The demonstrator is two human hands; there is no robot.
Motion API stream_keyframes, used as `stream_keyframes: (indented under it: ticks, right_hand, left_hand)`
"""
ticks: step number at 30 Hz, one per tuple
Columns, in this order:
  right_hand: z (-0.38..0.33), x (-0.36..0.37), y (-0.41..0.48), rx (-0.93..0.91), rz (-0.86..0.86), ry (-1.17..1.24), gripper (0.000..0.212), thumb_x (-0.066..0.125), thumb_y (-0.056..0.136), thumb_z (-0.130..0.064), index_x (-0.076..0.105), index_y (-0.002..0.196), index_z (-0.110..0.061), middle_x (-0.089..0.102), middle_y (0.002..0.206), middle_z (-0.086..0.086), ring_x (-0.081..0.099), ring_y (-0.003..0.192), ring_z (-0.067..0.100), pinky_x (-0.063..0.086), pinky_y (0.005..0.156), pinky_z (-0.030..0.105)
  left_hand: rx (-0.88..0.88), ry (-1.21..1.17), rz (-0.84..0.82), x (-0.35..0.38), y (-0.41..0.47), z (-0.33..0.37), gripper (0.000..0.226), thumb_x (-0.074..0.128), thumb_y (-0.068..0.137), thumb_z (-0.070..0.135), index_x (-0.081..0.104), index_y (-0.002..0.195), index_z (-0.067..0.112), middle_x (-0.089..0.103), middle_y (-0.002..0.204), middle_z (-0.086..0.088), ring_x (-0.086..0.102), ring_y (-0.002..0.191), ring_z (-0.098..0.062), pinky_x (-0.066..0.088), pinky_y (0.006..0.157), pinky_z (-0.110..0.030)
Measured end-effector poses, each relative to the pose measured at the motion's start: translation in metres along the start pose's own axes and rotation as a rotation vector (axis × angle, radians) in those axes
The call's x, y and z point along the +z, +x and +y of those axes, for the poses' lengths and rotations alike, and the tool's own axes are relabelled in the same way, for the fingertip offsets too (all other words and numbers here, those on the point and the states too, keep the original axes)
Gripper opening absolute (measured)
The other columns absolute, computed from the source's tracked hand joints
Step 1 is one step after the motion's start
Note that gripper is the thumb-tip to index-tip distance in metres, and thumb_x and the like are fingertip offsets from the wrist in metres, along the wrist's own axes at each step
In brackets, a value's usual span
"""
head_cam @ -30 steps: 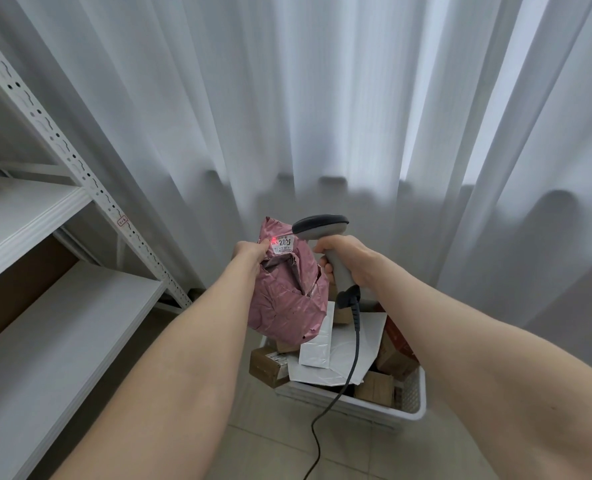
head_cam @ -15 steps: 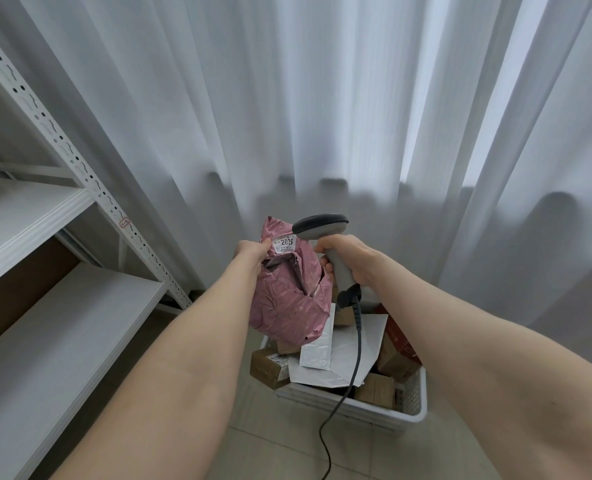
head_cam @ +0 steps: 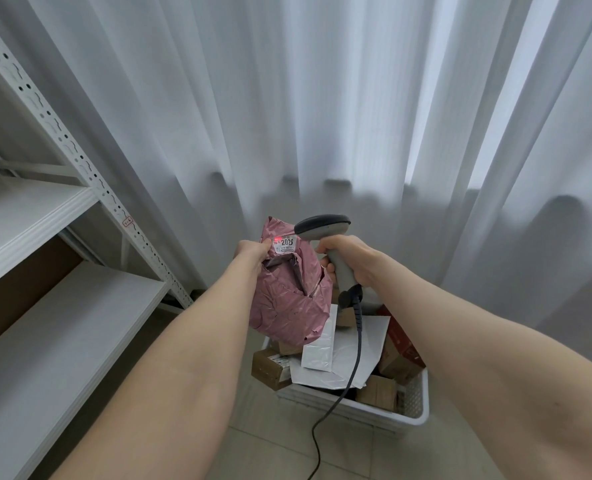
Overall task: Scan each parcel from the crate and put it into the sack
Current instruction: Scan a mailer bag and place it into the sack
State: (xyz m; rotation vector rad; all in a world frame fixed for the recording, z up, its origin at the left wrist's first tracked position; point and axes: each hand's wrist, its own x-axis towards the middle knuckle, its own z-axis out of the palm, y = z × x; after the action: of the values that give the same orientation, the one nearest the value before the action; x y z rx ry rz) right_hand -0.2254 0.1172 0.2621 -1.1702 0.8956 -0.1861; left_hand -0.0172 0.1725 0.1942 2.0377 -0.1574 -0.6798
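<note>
Logged pink parcel in mid-air above the far left corner of the white crate, clear of the contents below. Gripped at its top left corner by the left hand, thumb curled over the crumpled plastic just beside the white label. Read "2025" in large print on that label; smaller lines too fine to make out.

Noted right hand wrapped around the grey handle of the scanner, dark head tipped toward the label from the right, just beside the parcel's top edge. Traced the cable from the handle base down across the crate, over its near rim, to the tiled floor.

Compared against half a second back: red scan spot now lit on the label's left edge, next to the thumb (dark at the half-second mark, lit at the one-second mark). Found parcel, scanner and both hands otherwise in the same pose and place.

Counted in the crate: white mailer lying on a larger white bag across the middle, brown carton jutting past the left rim, red box against the right wall, further brown cartons along the near edge.

Marked grey shelving along the left and white curtain behind.
</note>
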Motion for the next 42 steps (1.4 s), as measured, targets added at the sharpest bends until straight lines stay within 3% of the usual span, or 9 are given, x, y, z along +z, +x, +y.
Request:
stream_keyframes:
  ticks: [5, 10, 16, 21, 24, 28, 33, 37, 42]
  right_hand:
    - [0.002, 0.008, 0.005, -0.003, 0.0, -0.022, 0.003, 0.057, 0.085, -0.009, 0.057, 0.088, -0.008, 0.054, 0.056, 0.002, 0.047, 0.045, 0.011, 0.043, 0.047, 0.022]
    - [0.014, 0.024, 0.016, 0.014, 0.074, 0.089, 0.005, 0.059, 0.085, -0.008, 0.058, 0.089, -0.005, 0.058, 0.056, 0.005, 0.049, 0.046, 0.013, 0.044, 0.05, 0.023]
    - [0.044, 0.038, 0.034, 0.12, 0.256, 0.297, 0.008, 0.061, 0.087, -0.005, 0.056, 0.081, -0.004, 0.056, 0.053, 0.007, 0.048, 0.046, 0.015, 0.046, 0.053, 0.028]
    - [0.073, 0.05, 0.032, 0.161, 0.303, 0.408, 0.009, 0.067, 0.084, -0.007, 0.059, 0.082, -0.005, 0.058, 0.063, 0.007, 0.052, 0.046, 0.013, 0.049, 0.049, 0.024]
    - [0.088, 0.06, 0.019, 0.177, 0.259, 0.427, 0.022, 0.07, 0.086, -0.014, 0.059, 0.103, -0.005, 0.066, 0.077, 0.011, 0.059, 0.056, 0.017, 0.053, 0.054, 0.029]
    - [0.108, 0.073, -0.01, 0.209, 0.221, 0.411, 0.048, 0.07, 0.089, -0.026, 0.05, 0.127, -0.006, 0.069, 0.108, 0.019, 0.067, 0.07, 0.024, 0.054, 0.06, 0.035]
    - [0.145, 0.095, -0.052, 0.242, 0.174, 0.321, 0.075, 0.075, 0.08, -0.046, 0.045, 0.136, -0.005, 0.062, 0.125, 0.017, 0.065, 0.108, 0.033, 0.052, 0.094, 0.05]
    - [0.174, 0.122, -0.074, 0.361, 0.055, 0.332, 0.07, 0.06, 0.093, -0.044, 0.04, 0.143, -0.001, 0.052, 0.14, 0.021, 0.053, 0.127, 0.033, 0.039, 0.109, 0.045]
    - [0.204, 0.163, -0.094, 0.384, 0.139, 0.038, 0.058, 0.061, 0.093, -0.022, 0.039, 0.138, 0.006, 0.053, 0.137, 0.018, 0.051, 0.126, 0.03, 0.038, 0.11, 0.039]
  left_hand:
    - [-0.008, -0.02, -0.021, -0.006, 0.005, -0.003, 0.039, 0.067, 0.089, 0.021, 0.06, 0.112, -0.009, 0.067, 0.105, -0.02, 0.057, 0.086, -0.02, 0.05, 0.091, -0.039]
    - [-0.009, -0.035, -0.045, -0.015, 0.015, -0.012, 0.042, 0.066, 0.09, 0.019, 0.057, 0.118, -0.011, 0.064, 0.114, -0.021, 0.063, 0.108, -0.032, 0.049, 0.098, -0.041]
    - [0.024, -0.027, -0.077, -0.033, 0.016, -0.037, 0.039, 0.06, 0.094, 0.019, 0.059, 0.12, -0.009, 0.065, 0.113, -0.022, 0.064, 0.098, -0.029, 0.049, 0.09, -0.036]
    - [0.065, -0.188, -0.131, -0.061, -0.015, -0.052, 0.027, 0.059, 0.094, 0.031, 0.067, 0.084, 0.008, 0.067, 0.064, 0.003, 0.056, 0.061, -0.01, 0.046, 0.045, -0.015]
    - [0.078, -0.12, -0.267, -0.082, -0.05, -0.058, 0.02, 0.074, 0.082, 0.033, 0.063, 0.086, 0.017, 0.065, 0.071, 0.005, 0.06, 0.065, -0.008, 0.048, 0.056, -0.02]
    - [0.136, 0.008, -0.425, -0.103, -0.097, -0.078, 0.02, 0.075, 0.073, -0.007, 0.066, 0.083, 0.008, 0.07, 0.067, 0.001, 0.066, 0.063, -0.014, 0.054, 0.055, -0.019]
    - [0.211, 0.211, -0.47, -0.126, -0.164, -0.109, 0.028, 0.063, 0.082, -0.008, 0.069, 0.071, 0.017, 0.065, 0.057, 0.0, 0.061, 0.055, -0.021, 0.053, 0.048, -0.021]
    - [0.111, 0.279, -0.541, -0.145, -0.213, -0.138, 0.037, 0.044, 0.078, -0.011, 0.067, 0.062, 0.013, 0.058, 0.07, -0.019, 0.059, 0.061, -0.032, 0.054, 0.057, -0.048]
    - [0.074, 0.494, -0.658, -0.2, -0.244, -0.181, 0.045, 0.048, 0.078, -0.013, 0.076, 0.081, 0.022, 0.068, 0.08, 0.0, 0.063, 0.066, -0.008, 0.054, 0.06, -0.02]
